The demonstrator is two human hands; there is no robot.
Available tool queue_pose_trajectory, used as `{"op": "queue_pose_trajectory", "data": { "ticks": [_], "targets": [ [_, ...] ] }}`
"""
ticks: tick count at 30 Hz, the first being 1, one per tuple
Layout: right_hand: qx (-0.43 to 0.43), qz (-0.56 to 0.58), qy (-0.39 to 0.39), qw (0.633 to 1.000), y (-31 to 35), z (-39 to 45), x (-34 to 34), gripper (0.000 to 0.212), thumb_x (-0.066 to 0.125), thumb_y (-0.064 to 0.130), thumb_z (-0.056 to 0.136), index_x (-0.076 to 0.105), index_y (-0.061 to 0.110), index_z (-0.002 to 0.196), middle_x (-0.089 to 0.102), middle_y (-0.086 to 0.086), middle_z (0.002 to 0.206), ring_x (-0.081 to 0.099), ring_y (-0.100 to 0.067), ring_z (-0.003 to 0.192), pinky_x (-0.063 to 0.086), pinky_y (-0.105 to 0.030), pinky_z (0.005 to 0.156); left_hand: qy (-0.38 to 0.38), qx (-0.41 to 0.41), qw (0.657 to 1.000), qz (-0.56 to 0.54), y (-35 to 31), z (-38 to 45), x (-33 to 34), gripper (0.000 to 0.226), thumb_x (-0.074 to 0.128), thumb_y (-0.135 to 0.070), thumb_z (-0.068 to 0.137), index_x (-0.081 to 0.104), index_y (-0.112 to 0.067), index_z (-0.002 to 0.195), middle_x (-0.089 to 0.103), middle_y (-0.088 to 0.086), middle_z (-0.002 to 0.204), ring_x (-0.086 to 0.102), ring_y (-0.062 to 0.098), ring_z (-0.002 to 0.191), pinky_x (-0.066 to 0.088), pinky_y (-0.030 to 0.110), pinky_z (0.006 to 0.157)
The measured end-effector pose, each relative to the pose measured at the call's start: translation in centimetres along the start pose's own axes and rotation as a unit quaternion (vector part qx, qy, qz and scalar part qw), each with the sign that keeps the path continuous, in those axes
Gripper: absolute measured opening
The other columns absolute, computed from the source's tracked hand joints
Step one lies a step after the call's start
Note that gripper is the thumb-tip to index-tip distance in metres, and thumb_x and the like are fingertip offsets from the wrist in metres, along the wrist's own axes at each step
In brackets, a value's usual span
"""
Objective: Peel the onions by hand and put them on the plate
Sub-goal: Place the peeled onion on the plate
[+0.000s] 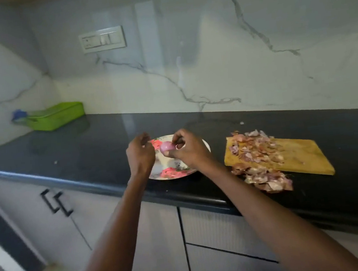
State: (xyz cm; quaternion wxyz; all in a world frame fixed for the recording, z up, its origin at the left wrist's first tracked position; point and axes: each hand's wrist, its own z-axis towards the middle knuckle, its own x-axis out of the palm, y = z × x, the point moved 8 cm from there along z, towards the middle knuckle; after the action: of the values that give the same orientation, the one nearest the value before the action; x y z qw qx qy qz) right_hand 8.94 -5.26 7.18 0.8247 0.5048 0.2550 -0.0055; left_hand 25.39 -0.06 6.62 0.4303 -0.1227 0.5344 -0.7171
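Right hand pinches a glossy pink peeled onion over the plate; left hand curled, grasp unclear.

Black countertop, white veined marble backsplash, switch plate, pale cabinets with black handles; possibly a window lower left.

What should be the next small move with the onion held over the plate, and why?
Probably lower the onion onto the plate and release it. It looks already peeled, smooth and pink, the right hand holds it right above the plate, and the skins lie on the board.
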Motion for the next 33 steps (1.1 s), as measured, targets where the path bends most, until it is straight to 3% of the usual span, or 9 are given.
{"op": "queue_pose_trajectory", "data": {
  "ticks": [4,9,13,16,22,25,28,31,33],
  "targets": [
    [-0.007,-0.097,0.009,0.995,1.4,0.4,4.7,0.030,0.081,0.028,0.081,0.059,0.017,0.097,0.068,-0.003,0.098,0.064,-0.025,0.088,0.049,-0.033,0.065,-0.021,-0.019,0.999,0.037,2.2,0.6,-3.8,0.026,0.050,0.004,0.086,0.072,-0.005,0.096,0.065,-0.001,0.087,0.059,0.019,0.086,0.039,0.027,0.072],
    [-0.039,-0.203,0.024,0.978,1.3,-0.5,7.6,0.030,0.061,0.023,0.092,0.062,0.008,0.118,0.074,-0.005,0.100,0.064,-0.027,0.089,0.034,-0.032,0.074,-0.028,-0.020,0.998,0.061,3.2,0.8,-4.9,0.018,0.047,0.002,0.084,0.055,-0.009,0.072,0.050,0.000,0.074,0.041,0.017,0.073,0.032,0.029,0.064],
    [-0.028,-0.203,0.024,0.978,1.6,-0.6,6.5,0.038,0.077,0.029,0.083,0.067,0.009,0.114,0.070,-0.012,0.112,0.061,-0.033,0.105,0.042,-0.040,0.093,-0.068,-0.002,0.997,0.027,1.6,-0.5,-4.5,0.030,0.047,0.005,0.087,0.056,-0.023,0.080,0.050,-0.003,0.085,0.044,0.015,0.081,0.034,0.026,0.074],
    [-0.014,-0.152,-0.004,0.988,1.3,-0.7,3.1,0.032,0.080,0.022,0.084,0.068,0.008,0.110,0.066,-0.012,0.116,0.061,-0.029,0.107,0.047,-0.039,0.091,-0.079,0.024,0.996,-0.014,-0.9,-1.8,-2.7,0.027,0.050,0.002,0.090,0.072,-0.009,0.099,0.065,0.000,0.091,0.059,0.015,0.087,0.042,0.024,0.074],
    [0.087,-0.159,-0.118,0.976,-2.7,-2.6,-10.3,0.010,0.070,0.019,0.093,0.067,0.012,0.099,0.065,-0.002,0.098,0.061,-0.018,0.088,0.047,-0.031,0.070,0.140,-0.042,0.980,-0.134,-5.0,-2.7,8.9,0.022,0.050,0.006,0.089,0.068,-0.005,0.084,0.068,0.015,0.082,0.067,0.029,0.078,0.054,0.036,0.069],
    [0.190,-0.216,-0.170,0.943,-6.5,-4.1,-18.4,0.011,0.064,0.014,0.094,0.063,0.008,0.085,0.063,-0.006,0.085,0.062,-0.023,0.078,0.042,-0.032,0.059,0.247,-0.055,0.966,0.059,-7.3,-3.2,14.4,0.023,0.052,-0.014,0.100,0.072,-0.009,0.111,0.072,0.009,0.116,0.067,0.026,0.109,0.047,0.029,0.079],
    [0.287,-0.274,-0.199,0.896,-10.5,-5.8,-24.9,0.026,0.063,0.014,0.095,0.057,0.009,0.071,0.058,-0.005,0.072,0.054,-0.016,0.061,0.036,-0.027,0.048,0.283,0.010,0.937,0.202,-9.0,-4.1,18.0,0.026,0.053,-0.013,0.100,0.068,-0.006,0.120,0.068,0.009,0.126,0.064,0.026,0.117,0.049,0.030,0.092],
    [0.363,-0.309,-0.168,0.863,-13.8,-6.7,-27.6,0.016,0.070,0.024,0.093,0.067,0.009,0.089,0.065,-0.007,0.090,0.060,-0.019,0.075,0.039,-0.027,0.052,0.305,-0.035,0.932,0.191,-8.9,-4.9,20.0,0.033,0.058,-0.019,0.100,0.062,0.001,0.126,0.064,0.014,0.131,0.062,0.030,0.119,0.048,0.031,0.093],
    [0.396,-0.304,-0.149,0.854,-15.7,-6.9,-27.9,0.029,0.075,0.033,0.088,0.069,0.010,0.105,0.067,-0.009,0.109,0.062,-0.025,0.093,0.050,-0.031,0.067,0.333,-0.072,0.927,0.157,-8.7,-5.4,21.4,0.034,0.054,-0.011,0.102,0.057,0.005,0.132,0.060,0.017,0.135,0.061,0.030,0.119,0.048,0.030,0.089]
  ]
}}
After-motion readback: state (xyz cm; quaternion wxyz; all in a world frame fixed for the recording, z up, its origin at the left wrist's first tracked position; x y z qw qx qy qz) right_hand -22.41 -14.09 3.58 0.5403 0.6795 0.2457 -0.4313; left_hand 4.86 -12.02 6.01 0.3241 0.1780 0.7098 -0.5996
